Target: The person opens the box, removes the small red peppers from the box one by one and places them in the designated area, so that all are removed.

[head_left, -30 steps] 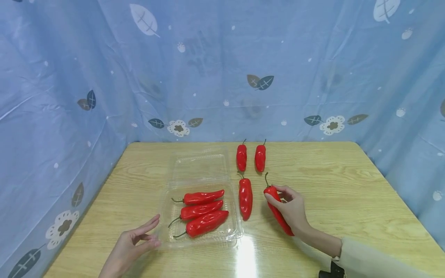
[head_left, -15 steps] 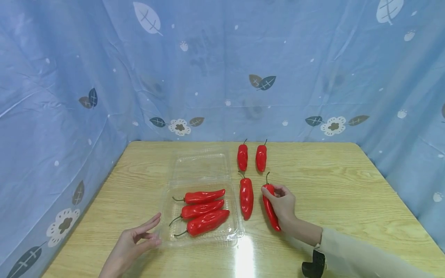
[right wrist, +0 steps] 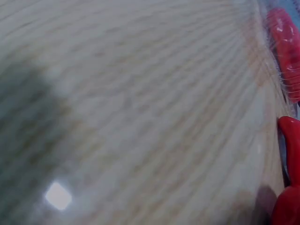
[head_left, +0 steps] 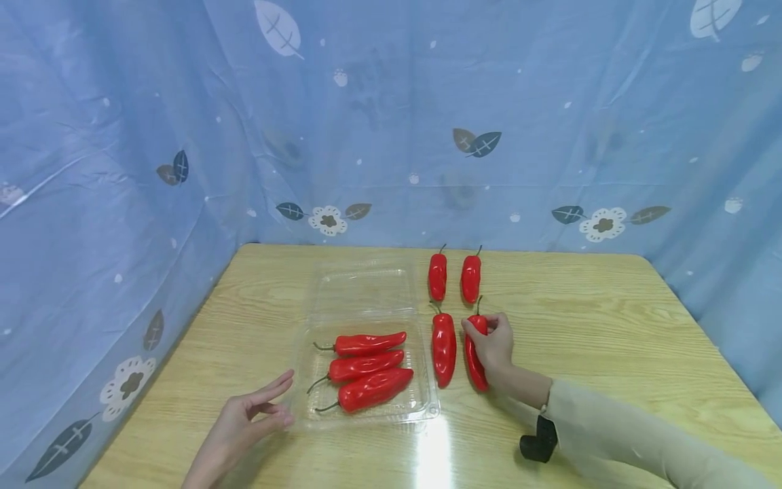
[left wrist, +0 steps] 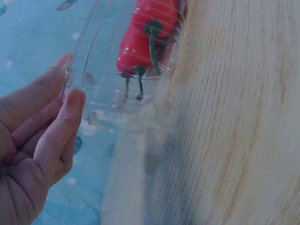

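My left hand (head_left: 244,418) pinches the left front rim of a clear plastic clamshell box (head_left: 432,410) between thumb and fingers; the left wrist view shows this grip on the rim (left wrist: 69,77). Three red chili peppers (head_left: 375,390) lie side by side in the box, stems to the left. To the right of the box, my right hand (head_left: 497,343) grips a red chili pepper (head_left: 475,363) near its stem end, thumb on the near side. This pepper lies roughly parallel to another chili pepper (head_left: 444,350) between it and the box.
Behind the right hand are two more chili peppers, one on the left (head_left: 437,277) and one on the right (head_left: 470,278). The box's lid (head_left: 366,292) lies folded back on the wooden table (head_left: 586,326). A blue patterned curtain (head_left: 397,122) hangs behind and at the sides.
My right hand has moved left, bringing its chili pepper closer to the one beside the box and turning it more nearly parallel. My left hand keeps its place on the box. The head view shifts slightly.
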Available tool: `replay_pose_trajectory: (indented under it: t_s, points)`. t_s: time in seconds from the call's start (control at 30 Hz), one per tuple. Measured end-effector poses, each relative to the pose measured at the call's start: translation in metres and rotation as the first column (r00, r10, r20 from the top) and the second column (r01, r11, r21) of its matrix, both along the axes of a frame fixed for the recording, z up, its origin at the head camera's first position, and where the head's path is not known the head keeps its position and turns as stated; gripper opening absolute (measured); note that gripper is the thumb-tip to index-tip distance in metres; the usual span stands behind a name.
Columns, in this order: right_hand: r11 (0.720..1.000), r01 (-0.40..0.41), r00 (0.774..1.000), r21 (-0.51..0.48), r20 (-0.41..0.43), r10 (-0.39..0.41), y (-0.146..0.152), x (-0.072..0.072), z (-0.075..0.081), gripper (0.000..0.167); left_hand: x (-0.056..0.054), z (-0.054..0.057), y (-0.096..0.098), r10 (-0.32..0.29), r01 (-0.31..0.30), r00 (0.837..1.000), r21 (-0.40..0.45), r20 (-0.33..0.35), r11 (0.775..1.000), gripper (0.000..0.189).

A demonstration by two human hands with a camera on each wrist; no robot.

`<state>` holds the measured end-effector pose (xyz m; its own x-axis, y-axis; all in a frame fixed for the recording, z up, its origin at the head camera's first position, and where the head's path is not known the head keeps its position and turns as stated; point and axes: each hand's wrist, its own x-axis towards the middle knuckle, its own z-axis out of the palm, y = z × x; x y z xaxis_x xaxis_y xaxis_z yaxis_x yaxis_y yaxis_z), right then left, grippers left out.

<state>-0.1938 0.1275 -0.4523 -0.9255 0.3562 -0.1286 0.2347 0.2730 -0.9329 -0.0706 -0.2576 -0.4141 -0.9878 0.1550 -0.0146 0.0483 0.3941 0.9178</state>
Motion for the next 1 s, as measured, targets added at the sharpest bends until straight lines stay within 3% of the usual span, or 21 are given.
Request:
replay_pose_trajectory:
  t_s: [0.33,0.73,0.87,1.0]
  points:
    - [0.997,-0.005,0.997,0.075,0.076,0.000,-0.007,-0.005,0.009,0.051,0.002,-0.001,0.002,-0.007,0.007,1.000,0.019,0.015,1.000,0.055]
    - [0.999,0.007,0.997,0.039,0.081,-0.010,-0.006,-0.007,0.016,0.060,0.000,0.002,0.002,0.005,-0.005,0.999,0.002,0.036,1.000,0.056]
    - [1.000,0.018,0.997,0.001,0.072,-0.018,-0.002,-0.003,0.023,0.057,-0.001,0.002,0.001,0.005,-0.005,0.999,0.006,0.038,1.000,0.056]
    - [0.993,-0.039,0.998,-0.112,0.045,0.045,0.007,0.003,0.034,0.054,0.001,0.000,0.000,0.001,-0.001,1.000,-0.001,0.013,1.000,0.055]
